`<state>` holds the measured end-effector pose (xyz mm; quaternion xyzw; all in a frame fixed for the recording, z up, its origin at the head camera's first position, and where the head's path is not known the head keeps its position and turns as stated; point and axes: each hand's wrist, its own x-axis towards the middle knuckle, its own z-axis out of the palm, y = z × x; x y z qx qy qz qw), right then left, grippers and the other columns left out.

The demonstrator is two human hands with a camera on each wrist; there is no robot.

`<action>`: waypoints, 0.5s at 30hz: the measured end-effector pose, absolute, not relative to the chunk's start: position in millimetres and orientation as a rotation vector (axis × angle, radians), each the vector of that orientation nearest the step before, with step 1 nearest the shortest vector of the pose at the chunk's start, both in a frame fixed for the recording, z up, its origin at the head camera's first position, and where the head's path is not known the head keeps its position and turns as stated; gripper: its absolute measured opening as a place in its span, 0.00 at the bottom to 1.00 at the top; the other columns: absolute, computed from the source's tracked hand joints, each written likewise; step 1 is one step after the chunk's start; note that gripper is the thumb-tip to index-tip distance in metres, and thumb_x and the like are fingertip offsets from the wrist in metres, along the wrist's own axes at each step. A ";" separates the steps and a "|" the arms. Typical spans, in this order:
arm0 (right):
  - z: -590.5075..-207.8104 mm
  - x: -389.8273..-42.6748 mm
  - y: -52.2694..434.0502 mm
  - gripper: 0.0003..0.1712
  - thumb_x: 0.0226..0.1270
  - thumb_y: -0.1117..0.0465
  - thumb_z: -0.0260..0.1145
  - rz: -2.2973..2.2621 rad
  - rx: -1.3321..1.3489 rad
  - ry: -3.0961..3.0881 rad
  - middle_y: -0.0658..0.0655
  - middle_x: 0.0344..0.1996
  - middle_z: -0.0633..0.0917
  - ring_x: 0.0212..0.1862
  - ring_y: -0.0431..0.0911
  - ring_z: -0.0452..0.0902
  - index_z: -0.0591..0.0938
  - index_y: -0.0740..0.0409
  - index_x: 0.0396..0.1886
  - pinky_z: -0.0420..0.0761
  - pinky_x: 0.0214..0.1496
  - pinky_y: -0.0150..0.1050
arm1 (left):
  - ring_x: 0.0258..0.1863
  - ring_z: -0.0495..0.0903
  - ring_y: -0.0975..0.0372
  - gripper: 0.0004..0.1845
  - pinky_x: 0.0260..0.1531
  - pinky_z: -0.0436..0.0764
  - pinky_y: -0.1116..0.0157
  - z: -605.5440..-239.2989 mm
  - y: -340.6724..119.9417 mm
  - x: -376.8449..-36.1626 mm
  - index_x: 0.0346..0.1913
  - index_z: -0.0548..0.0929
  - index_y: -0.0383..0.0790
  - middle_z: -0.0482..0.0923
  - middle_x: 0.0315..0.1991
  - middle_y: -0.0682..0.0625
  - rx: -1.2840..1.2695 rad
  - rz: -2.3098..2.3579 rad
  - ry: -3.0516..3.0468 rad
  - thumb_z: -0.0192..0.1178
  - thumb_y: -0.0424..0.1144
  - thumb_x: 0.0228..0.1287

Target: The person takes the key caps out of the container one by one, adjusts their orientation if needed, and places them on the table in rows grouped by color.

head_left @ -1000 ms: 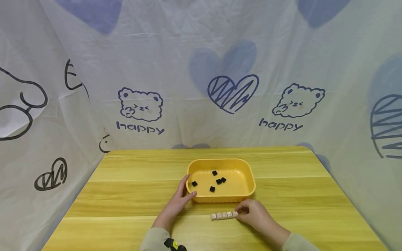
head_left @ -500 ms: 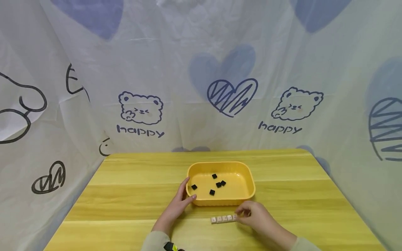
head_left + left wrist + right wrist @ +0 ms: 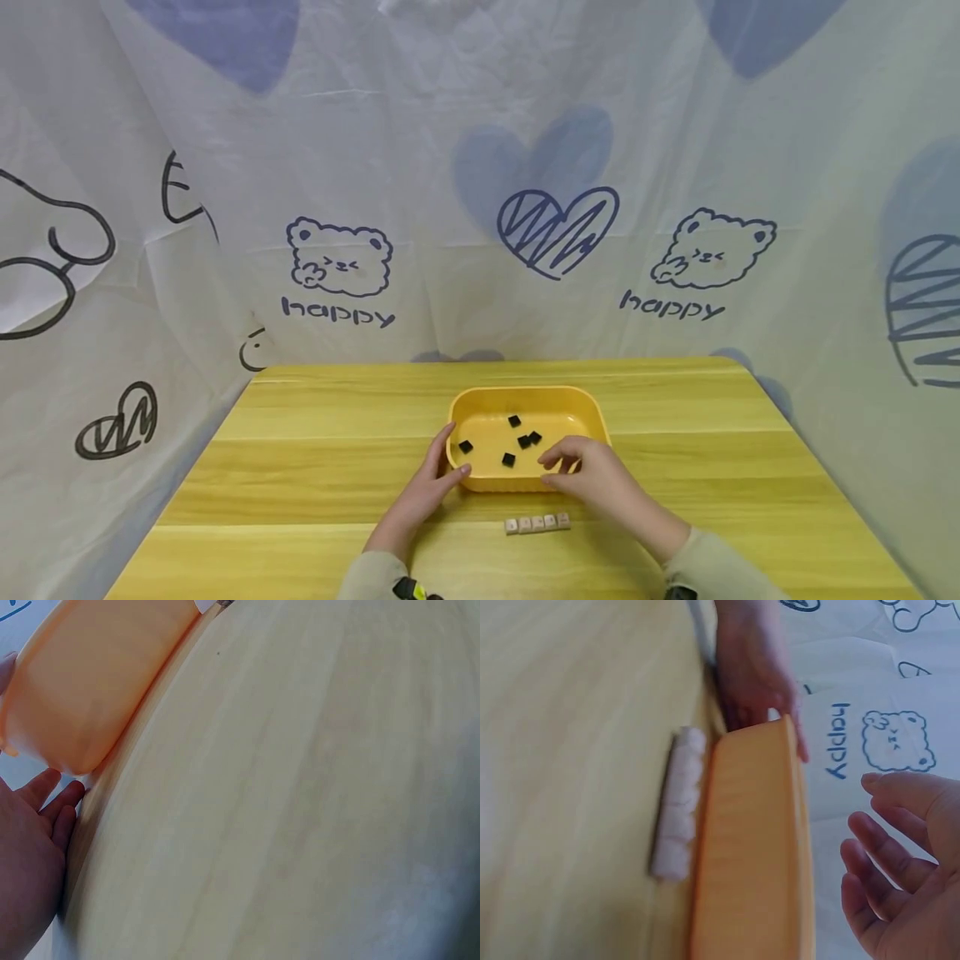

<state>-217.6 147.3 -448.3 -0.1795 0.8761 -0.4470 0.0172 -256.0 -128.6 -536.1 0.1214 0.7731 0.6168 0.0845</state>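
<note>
A person sits at a yellow wooden bench (image 3: 300, 483) with both hands out in front. One yellow plastic tray (image 3: 585, 417) with rounded corners stands near the middle of the bench. Five small black square tiles (image 3: 508, 459) lie loose on its floor: one at the left, one toward the back, two touching each other near the middle, and one closer to the front.

The left hand (image 3: 423, 492) rests against the tray's near left corner, its fingers (image 3: 444, 442) straight and lying along the outer wall, the thumb touching the front wall. It holds nothing. In the left wrist view the same hand (image 3: 26, 855) lies flat on the bench just beside the tray's rounded corner (image 3: 75, 697).

The right hand (image 3: 592, 475) is raised over the tray's front rim at the right, its fingers (image 3: 558, 454) loosely bent and spread apart, gripping nothing. The right wrist view shows that hand (image 3: 907, 877) open in the air beside the tray's rim (image 3: 799, 847).

On the bench just in front of the tray lies one straight row of five small white square tiles (image 3: 537, 523), edge to edge, apart from both hands. In the right wrist view the white row (image 3: 679, 802) lies alongside the tray's front wall.

Behind the bench hangs a white cloth backdrop (image 3: 480, 167) printed with two bears, the word "happy" twice, and hearts
</note>
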 end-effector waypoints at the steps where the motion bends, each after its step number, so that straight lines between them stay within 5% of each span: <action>1: -446.0 -220.2 144.2 0.07 0.58 0.63 0.74 -1.390 -0.544 2.721 0.53 0.36 0.85 0.34 0.45 0.76 0.87 0.53 0.37 0.78 0.32 0.36 | 0.74 0.42 0.43 0.41 0.70 0.43 0.45 -536.1 -128.5 -256.0 0.78 0.47 0.51 0.42 0.76 0.34 0.361 1.841 2.303 0.59 0.41 0.70; 15: -451.8 -261.7 102.3 0.10 0.56 0.64 0.75 -1.179 -0.518 2.745 0.52 0.32 0.84 0.34 0.42 0.76 0.87 0.58 0.39 0.78 0.37 0.39 | 0.74 0.43 0.43 0.41 0.70 0.45 0.44 -536.9 -128.4 -255.9 0.78 0.47 0.50 0.42 0.76 0.34 0.354 1.862 2.281 0.58 0.39 0.70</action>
